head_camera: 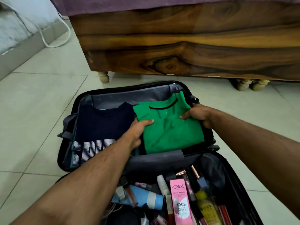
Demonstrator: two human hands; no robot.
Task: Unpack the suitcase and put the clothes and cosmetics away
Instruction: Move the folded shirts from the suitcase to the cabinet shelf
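Observation:
A black suitcase (113, 88) lies open on the tiled floor. Its far half holds a folded green shirt (170, 132) on the right and a folded navy T-shirt (100, 127) with white lettering on the left. My left hand (139, 132) grips the green shirt's left edge, thumb on top. My right hand (197, 115) grips its right edge the same way. The near half is full of cosmetics: a pink Pond's BB cream box (180, 203), a blue tube (146, 198), a yellow bottle (206, 207), a white tube (162, 184) and several lipsticks.
A wooden bed frame (186, 46) with a purple sheet stands just beyond the suitcase, on turned feet (103, 77). A white cable (53, 43) trails on the floor at the back left, beside a grey wall skirting. Pale floor tiles (32, 111) surround the suitcase.

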